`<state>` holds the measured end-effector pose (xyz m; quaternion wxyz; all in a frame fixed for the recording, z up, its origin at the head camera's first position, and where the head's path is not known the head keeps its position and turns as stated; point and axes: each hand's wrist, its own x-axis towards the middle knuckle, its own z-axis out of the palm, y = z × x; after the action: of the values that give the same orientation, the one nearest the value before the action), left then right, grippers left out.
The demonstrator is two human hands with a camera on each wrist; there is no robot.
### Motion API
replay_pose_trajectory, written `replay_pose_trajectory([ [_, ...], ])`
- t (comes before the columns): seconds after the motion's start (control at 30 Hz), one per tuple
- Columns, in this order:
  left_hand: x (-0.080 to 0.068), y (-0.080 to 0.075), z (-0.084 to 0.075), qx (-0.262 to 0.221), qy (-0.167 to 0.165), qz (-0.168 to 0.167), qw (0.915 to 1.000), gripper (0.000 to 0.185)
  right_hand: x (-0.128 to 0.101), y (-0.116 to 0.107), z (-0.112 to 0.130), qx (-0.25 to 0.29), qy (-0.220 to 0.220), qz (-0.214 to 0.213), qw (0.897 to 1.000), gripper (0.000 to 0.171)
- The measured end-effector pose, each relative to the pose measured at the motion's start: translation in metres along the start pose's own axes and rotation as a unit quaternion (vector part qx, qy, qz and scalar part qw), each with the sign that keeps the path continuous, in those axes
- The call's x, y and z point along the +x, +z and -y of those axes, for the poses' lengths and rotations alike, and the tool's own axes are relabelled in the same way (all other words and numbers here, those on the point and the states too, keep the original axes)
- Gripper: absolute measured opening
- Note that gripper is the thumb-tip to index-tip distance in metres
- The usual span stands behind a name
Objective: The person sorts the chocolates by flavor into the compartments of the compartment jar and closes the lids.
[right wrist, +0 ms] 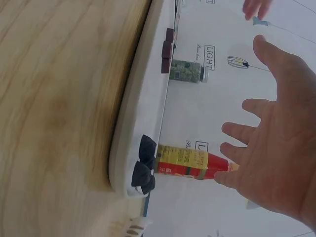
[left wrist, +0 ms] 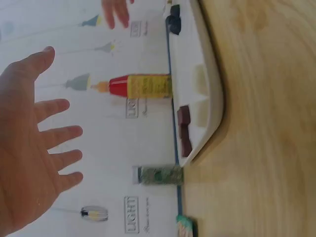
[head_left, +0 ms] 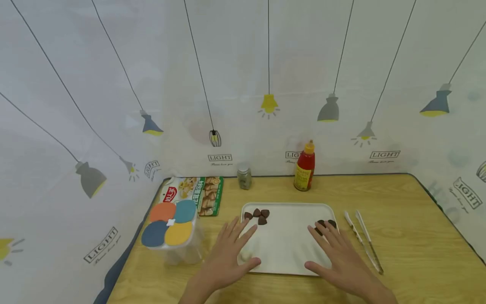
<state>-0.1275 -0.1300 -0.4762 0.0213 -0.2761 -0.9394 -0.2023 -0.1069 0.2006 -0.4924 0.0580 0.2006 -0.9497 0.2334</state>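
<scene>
Both hands hover palm down over a white rectangular tray (head_left: 284,240), fingers spread and holding nothing. The left hand (head_left: 228,255) is above the tray's left edge, close to several brown wedge-shaped pieces (head_left: 262,220) at the back left. A pale piece (head_left: 246,256) shows between its thumb and fingers in the head view; the left wrist view shows whitish pieces (left wrist: 200,113) on the tray. Over the right side is the right hand (head_left: 339,261), its fingers partly covering black pieces (head_left: 321,223). In the right wrist view these black pieces (right wrist: 143,175) sit at the tray's end.
Metal tongs (head_left: 366,242) lie right of the tray. To the left stands a clear container (head_left: 186,251) with orange, teal, blue and yellow lids, before a printed food packet (head_left: 210,196). A small herb jar (head_left: 244,179) and a red sauce bottle (head_left: 306,162) stand at the back.
</scene>
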Motion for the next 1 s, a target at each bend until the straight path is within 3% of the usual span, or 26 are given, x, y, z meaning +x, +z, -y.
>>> replay_pose_trajectory([
  [0.07, -0.007, -0.005, 0.004, -0.01, 0.006, -0.045, 0.9989, 0.07, 0.003, 0.005, 0.003, 0.015, 0.0, 0.002, 1.0, 0.082],
  [0.13, -0.013, -0.014, 0.01, -0.008, 0.023, -0.111, 0.9935, 0.064, 0.007, 0.01, 0.007, 0.022, -0.001, 0.004, 1.0, 0.082],
  [0.23, -0.021, -0.031, 0.022, 0.005, 0.046, -0.21, 0.9767, 0.056, 0.012, 0.018, 0.012, 0.033, -0.007, 0.002, 0.999, 0.08],
  [0.33, -0.03, -0.047, 0.039, 0.038, 0.035, -0.263, 0.9634, 0.053, 0.016, 0.024, 0.016, 0.048, -0.006, 0.001, 0.999, 0.079],
  [0.4, -0.037, -0.055, 0.051, 0.047, 0.008, -0.266, 0.9628, 0.051, 0.019, 0.027, 0.018, 0.056, -0.002, 0.002, 0.998, 0.08],
  [0.57, -0.064, -0.066, 0.078, 0.023, -0.081, -0.233, 0.9687, 0.045, 0.026, 0.036, 0.027, 0.067, -0.008, 0.015, 0.998, 0.082],
  [0.63, -0.072, -0.067, 0.086, 0.023, -0.101, -0.223, 0.9694, 0.043, 0.029, 0.039, 0.032, 0.075, -0.01, 0.018, 0.997, 0.083],
  [0.83, -0.068, -0.059, 0.093, 0.063, -0.086, -0.228, 0.9678, 0.047, 0.038, 0.049, 0.043, 0.098, -0.001, 0.024, 0.995, 0.082],
  [1.0, -0.062, -0.049, 0.089, 0.081, -0.078, -0.234, 0.9657, 0.043, 0.043, 0.056, 0.053, 0.128, 0.007, 0.062, 0.99, 0.08],
])
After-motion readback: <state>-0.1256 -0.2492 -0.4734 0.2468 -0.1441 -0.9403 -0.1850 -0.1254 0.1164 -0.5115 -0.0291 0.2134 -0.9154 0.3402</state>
